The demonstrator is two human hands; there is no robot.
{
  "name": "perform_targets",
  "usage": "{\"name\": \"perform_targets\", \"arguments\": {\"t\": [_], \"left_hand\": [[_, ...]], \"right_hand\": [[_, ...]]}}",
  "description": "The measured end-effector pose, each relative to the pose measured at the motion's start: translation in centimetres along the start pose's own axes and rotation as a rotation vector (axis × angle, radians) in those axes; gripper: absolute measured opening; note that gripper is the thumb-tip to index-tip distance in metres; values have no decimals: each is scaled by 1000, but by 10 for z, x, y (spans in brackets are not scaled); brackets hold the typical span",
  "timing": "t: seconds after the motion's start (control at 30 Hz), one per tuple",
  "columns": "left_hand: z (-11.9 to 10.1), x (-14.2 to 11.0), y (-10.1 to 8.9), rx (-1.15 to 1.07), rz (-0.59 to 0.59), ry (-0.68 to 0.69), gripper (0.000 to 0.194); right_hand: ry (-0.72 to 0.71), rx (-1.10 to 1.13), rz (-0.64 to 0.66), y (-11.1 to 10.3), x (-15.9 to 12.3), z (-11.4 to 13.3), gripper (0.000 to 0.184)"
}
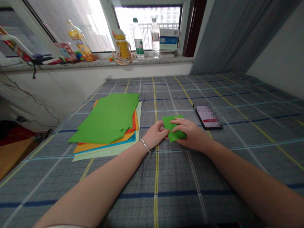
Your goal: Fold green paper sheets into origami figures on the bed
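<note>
A small folded piece of green paper [174, 134] is between my two hands, above the plaid cloth [137, 209]. My left hand [156, 134], with a silver bangle at the wrist, pinches the paper's left edge between thumb and fingers. From the right, my right hand [191, 133] grips the same paper, its fingers lying over the upper face and its thumb at the lower edge. To the left lies a stack of coloured sheets, with green paper [111, 114] on top and orange, yellow, blue and pale green sheets showing below.
A phone [207, 117] with its screen lit and partly blurred lies right of my hands. Along the windowsill [102, 63] stand a yellow cup [123, 47], a green-capped bottle [138, 39], another clear bottle [155, 38], boxes [168, 40] and a juice bottle [80, 42].
</note>
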State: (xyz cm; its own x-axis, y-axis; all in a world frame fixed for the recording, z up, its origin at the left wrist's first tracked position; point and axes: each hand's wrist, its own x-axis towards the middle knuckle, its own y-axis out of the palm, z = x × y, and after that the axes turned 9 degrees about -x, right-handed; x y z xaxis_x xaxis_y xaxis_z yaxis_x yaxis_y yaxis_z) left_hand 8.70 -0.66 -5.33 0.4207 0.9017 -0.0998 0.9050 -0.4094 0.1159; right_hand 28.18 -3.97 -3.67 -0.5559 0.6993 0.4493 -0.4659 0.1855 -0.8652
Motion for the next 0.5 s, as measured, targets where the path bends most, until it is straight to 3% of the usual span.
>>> {"name": "perform_targets", "arguments": {"t": [0.1, 0.23, 0.37, 0.5], "left_hand": [[0, 0, 0, 81, -97, 27, 26], [-4, -4, 0, 98, -110, 2, 33], [-5, -6, -1, 202, -82, 30, 37], [-4, -6, -3, 304, -56, 58, 41]], "right_hand": [[-7, 60, 12, 1, -2, -5, 35], [67, 31, -83, 2, -1, -11, 37], [287, 35, -161, 5, -1, -16, 39], [519, 263, -95, 11, -1, -21, 38]]}}
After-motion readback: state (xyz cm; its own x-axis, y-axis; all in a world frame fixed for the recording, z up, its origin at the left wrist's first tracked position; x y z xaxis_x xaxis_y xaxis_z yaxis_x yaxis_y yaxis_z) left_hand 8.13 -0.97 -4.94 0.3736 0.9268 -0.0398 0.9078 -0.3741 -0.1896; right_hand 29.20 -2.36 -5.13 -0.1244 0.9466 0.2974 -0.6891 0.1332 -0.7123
